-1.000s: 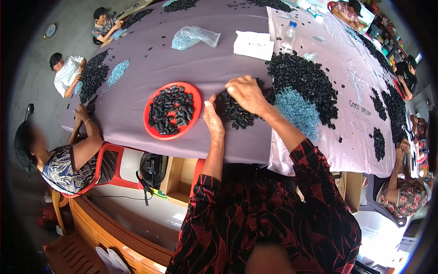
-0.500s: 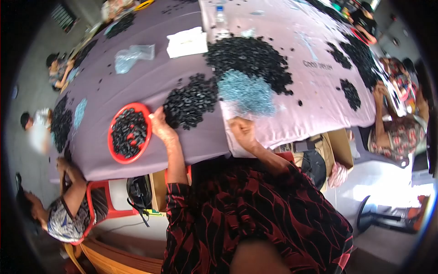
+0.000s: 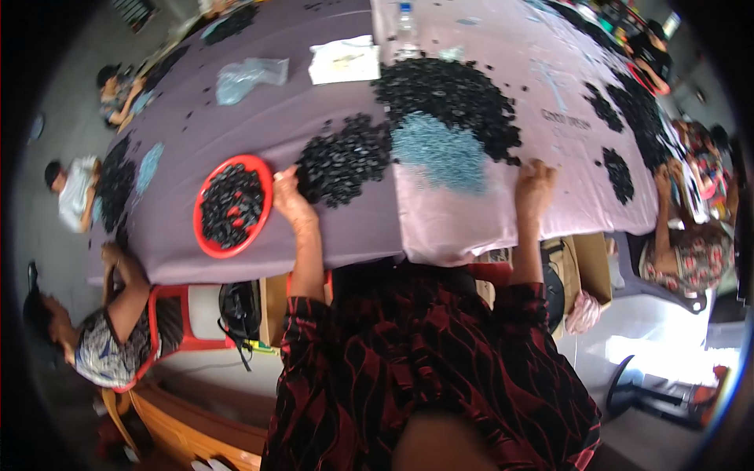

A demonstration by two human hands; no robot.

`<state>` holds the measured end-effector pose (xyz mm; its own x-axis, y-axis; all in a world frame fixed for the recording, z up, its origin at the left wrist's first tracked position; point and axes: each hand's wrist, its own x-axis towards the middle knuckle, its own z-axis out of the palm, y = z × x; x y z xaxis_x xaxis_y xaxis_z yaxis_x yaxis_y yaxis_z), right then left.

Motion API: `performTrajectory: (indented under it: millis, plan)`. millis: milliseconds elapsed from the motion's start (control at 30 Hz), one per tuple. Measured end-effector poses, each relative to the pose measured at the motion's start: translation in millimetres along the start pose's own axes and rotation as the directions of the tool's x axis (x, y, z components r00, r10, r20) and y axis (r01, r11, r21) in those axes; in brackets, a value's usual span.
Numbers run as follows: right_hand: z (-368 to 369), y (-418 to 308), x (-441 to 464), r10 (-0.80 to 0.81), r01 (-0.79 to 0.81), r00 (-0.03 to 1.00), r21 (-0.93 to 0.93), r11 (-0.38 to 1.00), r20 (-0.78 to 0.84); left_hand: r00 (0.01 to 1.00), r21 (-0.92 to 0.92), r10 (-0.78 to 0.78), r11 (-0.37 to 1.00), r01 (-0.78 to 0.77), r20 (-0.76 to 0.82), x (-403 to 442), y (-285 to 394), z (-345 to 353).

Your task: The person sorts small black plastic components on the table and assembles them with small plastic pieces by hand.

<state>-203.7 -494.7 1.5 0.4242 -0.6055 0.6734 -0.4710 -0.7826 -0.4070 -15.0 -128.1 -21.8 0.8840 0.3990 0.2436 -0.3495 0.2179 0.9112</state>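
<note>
My left hand (image 3: 294,198) is between a red plastic basin (image 3: 225,253) and a heap of small black pieces (image 3: 343,161). Its fingers are drawn together by the basin's right rim, and whatever they may hold is too small to make out. Black pieces (image 3: 230,198) lie inside the basin. On the pink cloth, my right hand (image 3: 536,188) has its fingers curled together, just right of the pale blue pieces (image 3: 441,153) and below the edge of the large black pile (image 3: 448,88). I cannot see what is in it.
A white paper packet (image 3: 344,60), a clear plastic bag (image 3: 250,79) and a water bottle (image 3: 407,33) stand or lie farther back. People sit around the table, one at the left (image 3: 110,345) and one at the right (image 3: 683,255). Cardboard boxes (image 3: 593,271) are under the table edge.
My right hand has moved right, from below the blue pieces to beyond them. My left hand stays beside the basin. The whole view has shifted slightly.
</note>
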Motion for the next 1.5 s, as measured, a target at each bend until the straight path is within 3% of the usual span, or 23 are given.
performTrajectory:
  millis: [33,100,233,300,333,367,400,500,533,567,600,700,800,900,1033,1133,1167,1200,1300,1333,1433,1467,1500]
  plan:
    - [1.1,11.5,-3.0,0.090,-0.085,0.989,-0.050,0.995,0.114,1.000,0.001,-0.002,1.000,0.002,0.005,0.4,-0.9,-1.2]
    - [7.1,12.0,-8.3,0.088,-0.067,0.987,-0.162,0.985,0.131,1.000,0.011,-0.003,1.000,0.003,0.004,1.8,-4.1,-2.9]
    - [12.2,16.4,-7.9,0.118,-0.095,0.978,-0.138,0.986,0.173,0.999,-0.041,-0.032,0.999,0.031,-0.025,-0.6,-1.9,-4.4]
    - [10.6,15.4,-6.6,0.100,-0.103,0.991,0.038,0.994,0.088,0.999,-0.072,-0.045,0.996,0.043,-0.024,-2.6,-0.1,-4.7]
    - [11.8,13.2,-5.5,0.103,-0.106,0.991,0.037,0.994,0.080,0.996,-0.133,-0.075,0.989,0.067,-0.058,-5.1,0.9,-5.7]
    - [10.9,2.7,-3.1,0.009,-0.011,1.000,0.194,0.981,0.014,0.990,-0.195,-0.109,0.977,0.090,-0.089,-7.6,3.3,-5.9]
    - [11.0,-9.4,-1.9,-0.077,0.094,0.995,0.336,0.937,-0.065,0.991,-0.201,-0.110,0.975,0.092,-0.081,-9.7,5.7,-6.7]
    - [37.2,-67.8,-23.7,-0.091,0.020,0.994,0.740,0.672,0.056,0.982,-0.258,-0.139,0.961,0.103,-0.128,-14.1,10.6,-10.0]
    - [27.6,-101.4,-28.4,-0.284,0.191,0.958,0.674,0.714,0.029,0.982,-0.260,-0.139,0.960,0.102,-0.130,-14.1,9.8,-11.0]
    - [22.9,-133.6,-39.7,-0.293,0.106,0.948,0.747,0.656,0.123,0.985,-0.245,-0.135,0.964,0.106,-0.106,-14.5,9.0,-12.6]
    - [26.9,-158.2,-47.6,-0.374,0.173,0.922,0.755,0.632,0.102,0.988,-0.230,-0.131,0.967,0.109,-0.083,-14.6,8.4,-14.2]
    - [50.1,-217.9,-71.1,-0.472,0.156,0.867,0.813,0.561,0.159,0.994,-0.142,-0.079,0.988,0.068,-0.072,-15.4,4.8,-13.5]
    - [60.1,-256.2,-72.0,-0.560,0.198,0.792,0.764,0.614,0.244,0.999,-0.022,-0.026,0.999,0.025,-0.023,-15.9,6.6,-11.2]
    - [57.3,-261.8,-65.5,-0.550,0.202,0.796,0.745,0.635,0.253,1.000,0.066,0.014,0.998,-0.012,-0.022,-18.9,10.2,-8.1]
    - [31.2,-219.4,-63.1,-0.500,0.154,0.820,0.734,0.661,0.278,0.999,0.062,0.044,0.997,-0.043,-0.005,-16.8,5.1,-9.7]
    - [25.8,-161.5,-66.7,-0.496,0.262,0.848,0.664,0.700,0.189,0.999,0.086,0.049,0.995,-0.048,-0.007,-15.5,2.3,-10.0]
    - [24.2,-142.8,-67.2,-0.472,0.290,0.839,0.514,0.808,0.269,0.999,0.078,0.050,0.996,-0.049,-0.006,-15.4,2.9,-8.8]
    - [20.6,-133.3,-65.7,-0.429,0.313,0.836,0.346,0.885,0.343,0.998,0.113,0.065,0.992,-0.064,-0.004,-15.7,4.4,-8.5]
    - [16.8,-122.3,-63.9,-0.367,0.290,0.858,0.250,0.924,0.360,0.992,0.222,0.122,0.968,-0.117,-0.008,-20.6,10.9,-4.4]
    - [20.6,-121.7,-63.9,-0.367,0.290,0.860,0.254,0.923,0.354,0.991,0.220,0.130,0.967,-0.126,-0.007,-21.9,13.6,-3.0]
    - [30.7,-124.6,-69.4,-0.407,0.328,0.824,0.253,0.910,0.394,0.997,0.505,0.073,0.861,-0.056,-0.012,-29.7,24.3,-6.3]
    - [29.5,-124.6,-69.8,-0.417,0.340,0.819,0.252,0.906,0.395,0.997,0.509,0.081,0.859,-0.061,-0.018,-32.0,25.1,-6.4]
    - [28.1,-124.1,-70.7,-0.427,0.353,0.813,0.249,0.902,0.396,0.956,0.563,0.290,0.784,-0.261,0.038,-34.0,25.8,-6.3]
